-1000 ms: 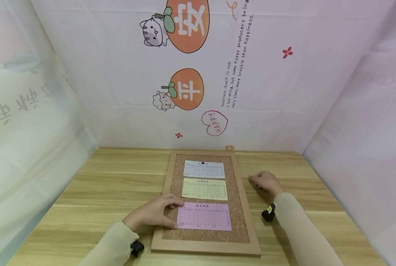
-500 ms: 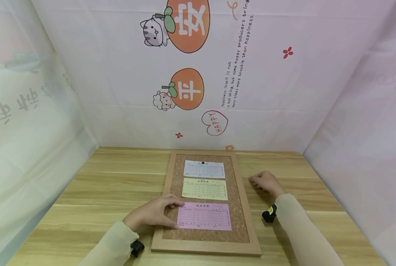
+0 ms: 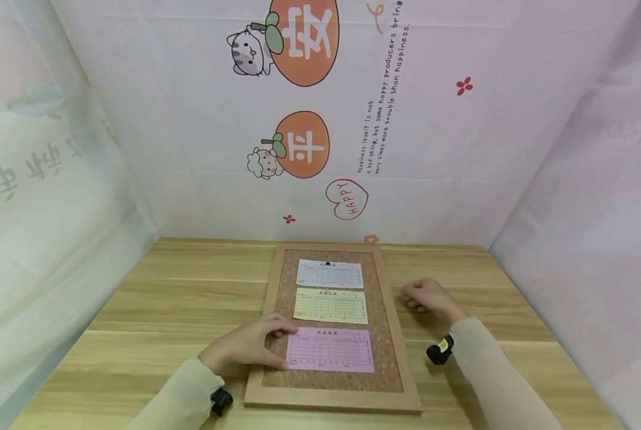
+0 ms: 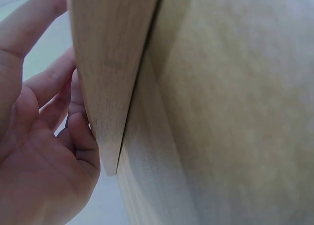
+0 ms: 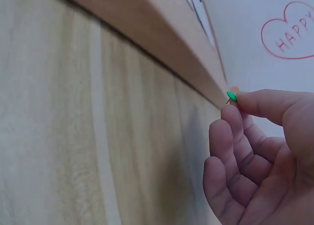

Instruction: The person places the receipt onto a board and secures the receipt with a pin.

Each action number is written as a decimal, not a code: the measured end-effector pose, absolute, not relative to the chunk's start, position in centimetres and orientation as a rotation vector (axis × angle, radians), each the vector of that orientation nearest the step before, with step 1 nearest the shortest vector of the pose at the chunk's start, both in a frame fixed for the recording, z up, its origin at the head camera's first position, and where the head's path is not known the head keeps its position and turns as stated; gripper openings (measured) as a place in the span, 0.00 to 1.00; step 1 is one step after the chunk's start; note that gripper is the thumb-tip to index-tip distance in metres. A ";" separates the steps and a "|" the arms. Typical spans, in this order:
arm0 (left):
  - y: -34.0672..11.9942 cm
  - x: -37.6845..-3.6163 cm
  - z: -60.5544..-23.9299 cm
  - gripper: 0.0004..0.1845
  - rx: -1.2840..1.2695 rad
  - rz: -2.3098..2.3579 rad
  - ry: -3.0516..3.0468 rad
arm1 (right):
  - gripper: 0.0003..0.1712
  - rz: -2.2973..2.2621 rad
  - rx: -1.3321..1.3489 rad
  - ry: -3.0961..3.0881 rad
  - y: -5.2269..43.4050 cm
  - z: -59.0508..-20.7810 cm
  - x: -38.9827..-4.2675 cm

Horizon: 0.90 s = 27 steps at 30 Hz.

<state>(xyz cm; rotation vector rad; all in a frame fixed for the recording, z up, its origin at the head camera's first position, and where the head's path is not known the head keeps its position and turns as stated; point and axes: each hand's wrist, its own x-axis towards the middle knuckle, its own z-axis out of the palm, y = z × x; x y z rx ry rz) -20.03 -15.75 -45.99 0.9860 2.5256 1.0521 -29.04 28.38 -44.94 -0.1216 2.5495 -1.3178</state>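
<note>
left hand (image 3: 247,347) flat, fingers straight, pressing pink paper (image 3: 331,350) on cork board (image 3: 387,334). right hand (image 3: 430,295) beside board frame, curled, pinching green pin (image 5: 231,96).

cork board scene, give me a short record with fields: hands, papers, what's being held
left hand: rests on the cork board at the left edge of the pink slip
right hand: on the table right of the board, pinches a green pushpin
papers: white slip at the far end, yellow slip in the middle, pink slip nearest
pins: dark pin on the white slip; none seen on the pink one
</note>
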 end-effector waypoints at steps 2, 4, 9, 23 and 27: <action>-15.8 -20.1 -46.0 0.39 0.985 1.053 2.523 | 0.25 -1.330 -0.137 2.539 28.2 -44.7 -29.0; -15.8 -20.1 -46.0 0.38 0.984 1.051 2.521 | 0.24 -1.335 -0.165 2.535 28.1 -44.4 -28.9; -15.8 -20.0 -45.9 0.38 0.979 1.055 2.513 | 0.22 -1.341 -0.196 2.524 27.1 -43.2 -28.4; -15.8 -19.9 -45.8 0.37 0.977 1.060 2.505 | 0.19 -1.392 -0.318 2.434 23.3 -41.8 -26.7; -15.7 -19.8 -45.7 0.37 0.975 1.065 2.508 | 0.19 -1.369 -0.311 2.440 22.3 -42.1 -26.5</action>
